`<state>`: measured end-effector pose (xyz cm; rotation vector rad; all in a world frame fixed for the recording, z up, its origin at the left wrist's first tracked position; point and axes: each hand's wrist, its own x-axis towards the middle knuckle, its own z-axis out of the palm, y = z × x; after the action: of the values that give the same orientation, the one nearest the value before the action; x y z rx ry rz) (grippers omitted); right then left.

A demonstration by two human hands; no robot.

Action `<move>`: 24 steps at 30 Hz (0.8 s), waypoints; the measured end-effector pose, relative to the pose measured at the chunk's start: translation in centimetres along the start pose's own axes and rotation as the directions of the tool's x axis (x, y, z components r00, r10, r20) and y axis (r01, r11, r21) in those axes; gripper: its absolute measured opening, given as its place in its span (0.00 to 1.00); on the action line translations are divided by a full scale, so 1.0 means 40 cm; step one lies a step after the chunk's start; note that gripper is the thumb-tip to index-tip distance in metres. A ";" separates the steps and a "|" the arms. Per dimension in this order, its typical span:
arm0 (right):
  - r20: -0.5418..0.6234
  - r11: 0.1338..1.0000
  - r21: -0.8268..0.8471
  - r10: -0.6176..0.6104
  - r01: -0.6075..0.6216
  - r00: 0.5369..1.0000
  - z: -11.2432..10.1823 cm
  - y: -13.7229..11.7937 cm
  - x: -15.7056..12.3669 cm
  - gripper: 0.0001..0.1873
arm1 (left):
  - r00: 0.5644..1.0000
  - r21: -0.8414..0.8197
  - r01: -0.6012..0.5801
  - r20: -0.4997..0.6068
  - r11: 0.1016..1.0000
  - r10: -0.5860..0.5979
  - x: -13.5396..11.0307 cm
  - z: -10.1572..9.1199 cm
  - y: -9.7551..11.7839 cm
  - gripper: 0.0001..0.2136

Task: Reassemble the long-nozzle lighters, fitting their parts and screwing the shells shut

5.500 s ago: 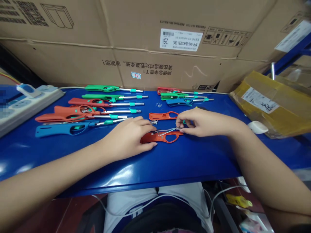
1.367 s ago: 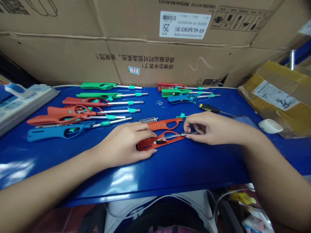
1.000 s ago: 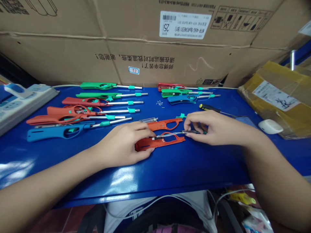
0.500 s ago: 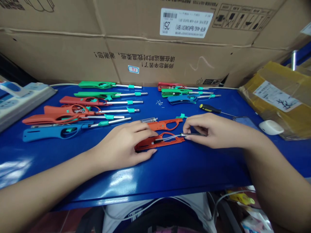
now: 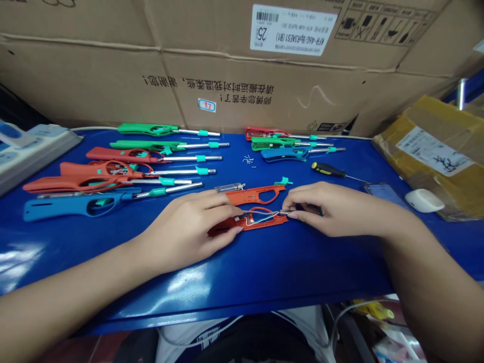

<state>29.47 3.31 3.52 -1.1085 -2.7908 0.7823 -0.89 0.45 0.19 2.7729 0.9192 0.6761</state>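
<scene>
An orange-red lighter shell half [image 5: 278, 220] lies on the blue table with its inner side up. My left hand [image 5: 192, 227] is closed over its left end, the thumb and fingertips beside a small black part [image 5: 244, 217] with wires. Those thin wires [image 5: 260, 219] run to the right across the shell half's trigger opening. My right hand [image 5: 333, 209] pinches the metal lighter tube [image 5: 284, 212] at the shell's right end; most of the tube is hidden by the fingers. Just behind lie a second orange shell half [image 5: 251, 195], a clear fuel tank [image 5: 229, 187] and a green piece [image 5: 283, 181].
Several lighters, the nearest a blue lighter [image 5: 68, 205], lie at the left. More lighters, one a blue lighter [image 5: 283, 154], lie at the back. Small screws [image 5: 248, 160], a screwdriver [image 5: 328, 169], a phone [image 5: 381, 191], a white case [image 5: 424, 199] and cardboard boxes [image 5: 427, 146] surround the work.
My right hand has shifted slightly, tilting the tube. The wires now show more plainly over the shell half. My left fingertips have come closer together around the black part.
</scene>
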 end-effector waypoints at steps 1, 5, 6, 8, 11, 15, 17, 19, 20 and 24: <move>-0.005 1.000 0.001 -0.005 0.005 1.000 0.000 0.000 0.000 0.09 | 1.000 -0.001 0.004 0.003 1.000 -0.004 -0.001 0.000 -0.001 0.09; -0.013 1.000 0.003 0.013 -0.013 1.000 -0.004 -0.003 -0.003 0.08 | 1.000 -0.014 0.016 0.001 1.000 -0.016 -0.005 0.004 -0.007 0.09; -0.007 1.000 0.006 0.025 -0.025 1.000 -0.005 -0.004 -0.004 0.07 | 1.000 -0.016 0.015 -0.002 1.000 -0.015 -0.005 0.005 -0.009 0.09; 0.006 0.999 0.012 0.042 -0.042 0.999 -0.006 -0.004 -0.007 0.06 | 1.000 -0.016 0.016 -0.009 1.000 -0.016 -0.005 0.009 -0.011 0.08; 0.020 0.999 0.018 0.026 -0.027 0.999 -0.005 -0.002 -0.008 0.04 | 1.000 -0.009 0.010 -0.017 1.000 -0.010 -0.003 0.012 -0.011 0.08; 0.022 1.000 0.009 0.024 -0.024 0.999 0.000 0.003 -0.004 0.01 | 1.000 -0.005 0.003 -0.019 1.000 -0.003 -0.003 0.011 -0.009 0.08; 0.010 1.000 0.000 0.030 -0.030 0.999 0.003 0.005 -0.001 0.01 | 1.000 -0.005 0.013 -0.023 1.000 -0.013 -0.005 0.010 -0.009 0.07; -0.001 0.999 -0.005 0.035 -0.035 0.999 0.005 0.006 0.001 0.02 | 0.999 -0.012 0.028 -0.023 1.000 -0.028 -0.008 0.012 -0.009 0.08; -0.004 0.999 -0.005 0.036 -0.036 0.999 0.005 0.007 0.001 0.03 | 0.999 -0.016 0.033 -0.021 0.999 -0.034 -0.009 0.013 -0.009 0.08; -0.003 1.000 0.009 0.005 -0.005 1.000 0.001 0.010 -0.001 0.04 | 1.000 -0.025 0.025 -0.008 0.999 -0.025 -0.010 0.018 -0.012 0.07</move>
<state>29.73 3.51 3.31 -1.1154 -2.7804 0.7919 -1.08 0.61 -0.73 2.7342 0.9392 0.6905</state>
